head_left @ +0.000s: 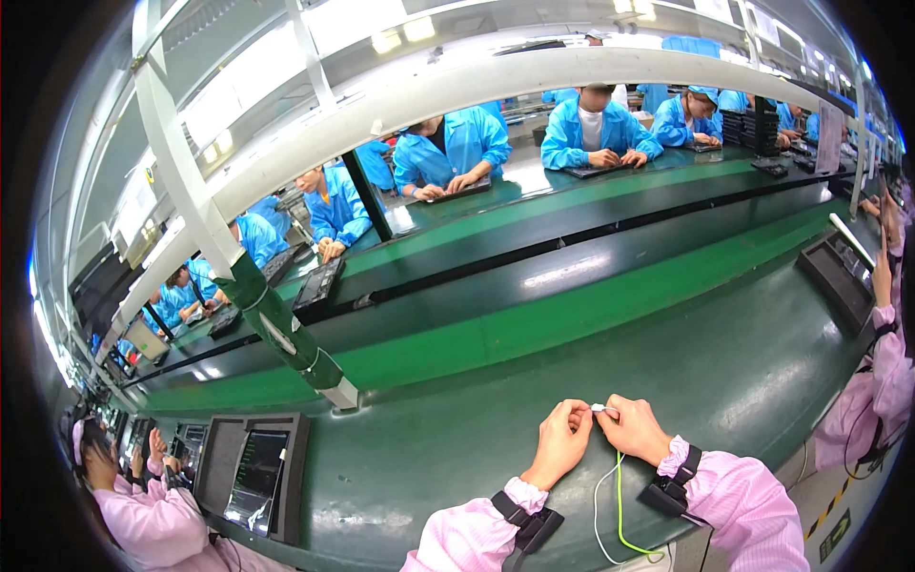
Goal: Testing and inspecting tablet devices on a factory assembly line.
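Note:
Over the green bench my two hands meet, fingertips nearly touching. A small white cable connector (599, 407) sits between them. My left hand (560, 443) is closed in a pinch at the connector's left side. My right hand (637, 431) pinches it from the right, fingers curled. From beneath the right hand a yellow-green cable (620, 505) and a thin white cable (598, 496) hang down toward the bench's near edge. The far ends of the cables are out of sight or too small to follow. Both wrists wear black straps over pink sleeves.
A dark foam tray (298, 477) holding a black panel lies at the left, beside a person in pink. Another tray (827, 286) stands at the right near a second pink sleeve. A green-and-white post (286, 329) rises from the bench. People in blue work across the line.

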Available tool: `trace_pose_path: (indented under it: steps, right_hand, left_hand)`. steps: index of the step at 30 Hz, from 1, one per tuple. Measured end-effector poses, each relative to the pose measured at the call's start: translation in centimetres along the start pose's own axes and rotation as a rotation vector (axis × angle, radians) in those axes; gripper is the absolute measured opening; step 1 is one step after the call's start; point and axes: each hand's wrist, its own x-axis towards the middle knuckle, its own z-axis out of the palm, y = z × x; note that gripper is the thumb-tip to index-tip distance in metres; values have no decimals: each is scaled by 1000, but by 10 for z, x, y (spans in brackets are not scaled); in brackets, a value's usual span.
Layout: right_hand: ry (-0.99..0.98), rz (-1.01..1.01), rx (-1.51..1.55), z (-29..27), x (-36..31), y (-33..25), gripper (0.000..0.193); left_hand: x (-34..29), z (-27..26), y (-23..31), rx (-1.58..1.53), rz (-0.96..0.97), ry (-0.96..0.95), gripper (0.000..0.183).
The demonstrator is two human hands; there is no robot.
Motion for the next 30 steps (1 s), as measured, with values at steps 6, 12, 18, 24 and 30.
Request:
trace_pose_path:
  steps: [6, 12, 18, 24, 30]
  right_hand:
    - [-1, -5, -10, 0, 0, 0, 23]
    - [-9, 3, 3, 0, 0, 0, 22]
    - [-3, -2, 11, 1, -1, 1, 21]
    - [-2, -9, 5, 0, -1, -1, 21]
    - [-4, -4, -1, -1, 0, -1, 21]
  left_hand:
    - [-1, -1, 1, 23, -2, -4, 13]
    - [0, 0, 2, 25, -3, 2, 14]
    - [0, -1, 2, 22, -7, -2, 13]
    - [0, -1, 3, 23, -3, 1, 13]
    - [0, -1, 3, 25, -13, -4, 13]
